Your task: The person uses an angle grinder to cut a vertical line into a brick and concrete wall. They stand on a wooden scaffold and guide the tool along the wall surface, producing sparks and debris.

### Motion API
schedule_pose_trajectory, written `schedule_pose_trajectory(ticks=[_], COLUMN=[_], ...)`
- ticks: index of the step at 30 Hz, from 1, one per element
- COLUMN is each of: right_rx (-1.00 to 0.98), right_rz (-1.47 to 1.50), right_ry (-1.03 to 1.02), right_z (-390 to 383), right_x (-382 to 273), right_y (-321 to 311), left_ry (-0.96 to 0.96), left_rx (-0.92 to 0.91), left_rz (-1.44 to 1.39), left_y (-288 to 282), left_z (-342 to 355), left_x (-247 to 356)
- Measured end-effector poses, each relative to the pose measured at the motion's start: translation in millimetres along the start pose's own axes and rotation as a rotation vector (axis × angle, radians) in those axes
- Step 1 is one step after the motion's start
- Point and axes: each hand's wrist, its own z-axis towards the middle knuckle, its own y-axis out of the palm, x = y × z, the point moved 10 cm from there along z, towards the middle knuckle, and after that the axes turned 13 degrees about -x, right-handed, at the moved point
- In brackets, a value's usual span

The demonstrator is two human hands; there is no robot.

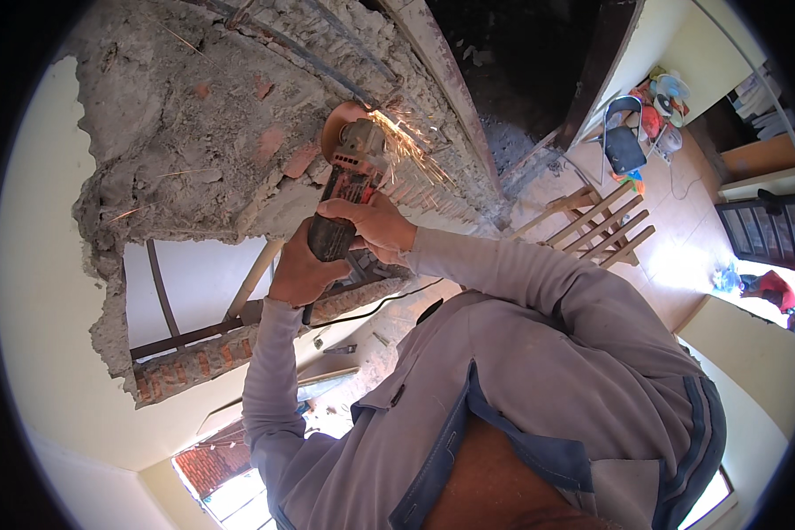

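Both my hands are closed around an angle grinder (340, 194) with a dark, worn body. My left hand (302, 272) wraps the rear of the body, where the black cord leaves. My right hand (378, 225) grips the middle, nearer the head. The reddish-brown disc (337, 131) meets a metal bar (322, 75) that runs along the broken wall. Orange sparks (408, 146) spray from that contact toward the right. Where exactly the disc touches is partly hidden by the grinder's head and the glare.
Broken masonry (177, 132) with exposed brick surrounds the bar. Below it is a rough-edged opening (190, 287). A wooden slatted frame (601, 225) stands on the floor at right, with a chair (625, 146) and piled items behind. The black cord (380, 305) trails beneath my arms.
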Motion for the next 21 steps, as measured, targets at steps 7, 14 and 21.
schedule_pose_trajectory(ticks=[7, 14, 21], right_rx=[0.003, -0.002, 0.014], right_rz=[0.001, 0.003, -0.012], right_ry=[0.016, 0.007, 0.008], right_z=[0.4, 1.6, 1.4], right_x=[0.9, 1.4, 0.9], right_y=[-1.6, -2.9, -5.3], left_ry=[0.017, -0.001, 0.027], left_rx=[0.008, -0.014, 0.0], left_rz=[0.032, 0.0, 0.029], left_y=[-0.4, 1.9, 0.9], left_z=[1.3, 3.7, 6.0], left_x=[2.1, -4.0, -5.7])
